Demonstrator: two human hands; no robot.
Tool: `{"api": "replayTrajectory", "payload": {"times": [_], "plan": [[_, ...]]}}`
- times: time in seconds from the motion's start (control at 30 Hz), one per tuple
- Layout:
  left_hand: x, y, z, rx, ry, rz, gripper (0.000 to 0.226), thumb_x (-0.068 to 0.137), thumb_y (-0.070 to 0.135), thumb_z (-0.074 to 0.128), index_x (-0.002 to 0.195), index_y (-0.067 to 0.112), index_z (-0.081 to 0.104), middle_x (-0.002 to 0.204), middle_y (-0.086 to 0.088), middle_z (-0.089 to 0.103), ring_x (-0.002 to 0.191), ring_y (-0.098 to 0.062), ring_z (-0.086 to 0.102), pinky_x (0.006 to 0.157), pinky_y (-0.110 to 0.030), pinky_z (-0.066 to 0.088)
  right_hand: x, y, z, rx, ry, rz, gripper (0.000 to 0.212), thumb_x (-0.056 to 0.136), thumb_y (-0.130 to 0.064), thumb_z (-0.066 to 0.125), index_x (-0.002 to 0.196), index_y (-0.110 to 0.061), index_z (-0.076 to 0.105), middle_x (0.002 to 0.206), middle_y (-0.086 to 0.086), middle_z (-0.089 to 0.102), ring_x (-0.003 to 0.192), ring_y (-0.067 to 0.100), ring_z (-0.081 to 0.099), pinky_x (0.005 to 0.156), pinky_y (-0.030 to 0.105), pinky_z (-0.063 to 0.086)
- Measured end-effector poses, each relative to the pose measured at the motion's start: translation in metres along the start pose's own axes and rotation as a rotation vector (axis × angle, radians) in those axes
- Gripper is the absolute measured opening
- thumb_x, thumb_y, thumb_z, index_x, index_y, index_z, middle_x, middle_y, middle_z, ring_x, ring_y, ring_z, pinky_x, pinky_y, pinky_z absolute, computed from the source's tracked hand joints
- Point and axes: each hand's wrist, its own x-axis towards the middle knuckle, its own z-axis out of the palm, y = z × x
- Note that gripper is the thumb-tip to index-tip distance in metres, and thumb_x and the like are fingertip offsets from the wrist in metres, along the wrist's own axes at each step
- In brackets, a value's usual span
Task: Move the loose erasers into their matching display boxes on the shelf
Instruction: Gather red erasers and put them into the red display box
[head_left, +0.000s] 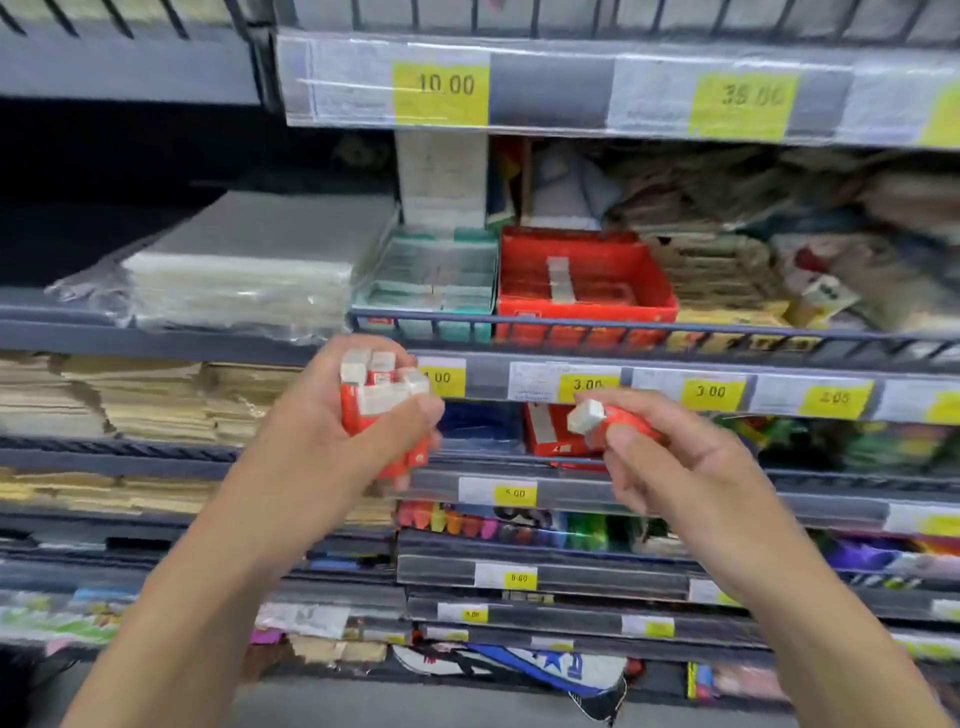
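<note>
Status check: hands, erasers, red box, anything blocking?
Left hand grips a bundle of red-sleeved erasers. Right hand pinches one eraser. Red display box on shelf, part filled. Wire rail crosses its front.

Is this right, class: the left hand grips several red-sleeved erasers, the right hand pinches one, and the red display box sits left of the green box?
Not quite. The head view shows the red display box right of the green box. The left hand and right hand are as stated.
</note>
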Motion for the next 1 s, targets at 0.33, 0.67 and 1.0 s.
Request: {"api": "replayTrajectory", "payload": {"times": [0.33,0.67,1.0], "plan": [[0.061,0.042,0.029,-0.005,-0.025,0.178,0.024,0.081,0.034,0.08,0.1,0.034,0.065,0.08,-0.013,0.074,0.061,-0.016,0.068,0.054,-0.024,0.055,0.063,-0.061,-0.069,-0.385,0.093,-0.243,0.024,0.094,-0.043,0.062,0.116,-0.051,0.069,0.109,-0.013,0.063,0.092,0.012,0.063,0.082,0.03,0.05],[0.088,0.043,0.013,0.016,-0.126,0.156,0.028,0.077,0.04,0.079,0.101,0.035,0.064,0.081,-0.01,0.073,0.065,-0.02,0.068,0.057,-0.029,0.057,0.102,-0.077,-0.062,-0.733,0.041,-0.08,0.018,0.091,-0.036,0.067,0.106,-0.043,0.073,0.108,-0.036,0.066,0.105,-0.018,0.057,0.089,0.012,0.042],[0.101,0.037,0.005,0.03,-0.166,0.127,0.026,0.076,0.05,0.079,0.097,0.044,0.065,0.083,-0.006,0.075,0.064,-0.019,0.067,0.058,-0.029,0.057,0.116,-0.084,-0.052,-0.768,-0.156,0.044,0.024,0.101,-0.032,0.055,0.106,-0.05,0.071,0.039,-0.012,0.046,0.034,0.008,0.03,0.039,0.013,0.026]]}}
